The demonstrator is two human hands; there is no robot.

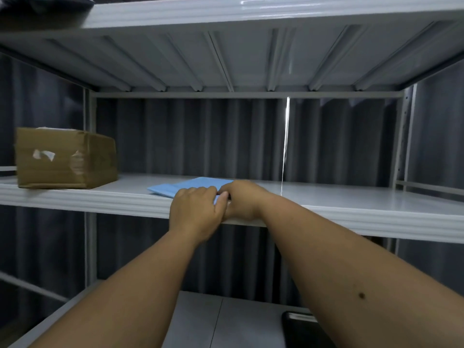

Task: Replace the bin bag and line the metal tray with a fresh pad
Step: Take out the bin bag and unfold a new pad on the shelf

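Note:
A folded light-blue pad (190, 186) lies flat on the grey metal shelf (351, 204) at chest height, near its front edge. My left hand (195, 212) rests on the pad's near corner, fingers curled over it and thumb at its edge. My right hand (242, 200) meets it from the right and pinches the pad's front edge; its fingertips are hidden behind the left hand. The bin, the bin bag and the metal tray are out of sight.
A taped cardboard box (65, 159) stands at the left end of the same shelf. Another shelf (251, 46) hangs close overhead. A lower shelf (226, 322) carries a dark object (301, 330) at the bottom right. Dark pleated curtain hangs behind the rack.

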